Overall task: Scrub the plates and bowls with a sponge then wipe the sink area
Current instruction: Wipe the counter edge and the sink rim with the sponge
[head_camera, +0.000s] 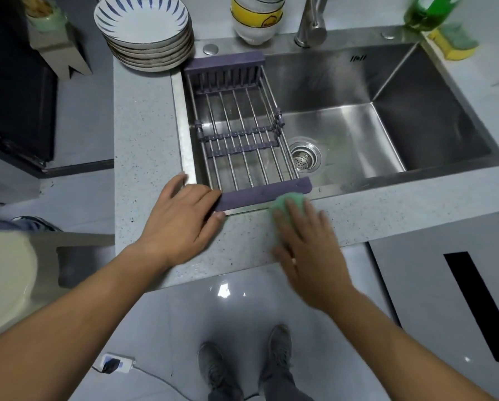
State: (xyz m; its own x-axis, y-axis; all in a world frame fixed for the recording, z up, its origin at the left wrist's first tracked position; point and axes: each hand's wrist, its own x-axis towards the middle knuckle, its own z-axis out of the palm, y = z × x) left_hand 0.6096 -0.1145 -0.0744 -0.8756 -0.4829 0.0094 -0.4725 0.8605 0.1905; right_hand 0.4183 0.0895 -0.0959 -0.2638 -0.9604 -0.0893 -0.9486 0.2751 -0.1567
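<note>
Head view — left hand (181,218) flat on counter (144,125) beside rack (265,193); right hand (309,244) flat, pressing sponge (290,199) — sink rim (372,182).

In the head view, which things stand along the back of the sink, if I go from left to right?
stack of bowls → white and yellow container → faucet → green bottle

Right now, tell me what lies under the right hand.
A green sponge shows beyond the right hand, whose flat fingers press it to the counter. The hand covers the rest.
</note>
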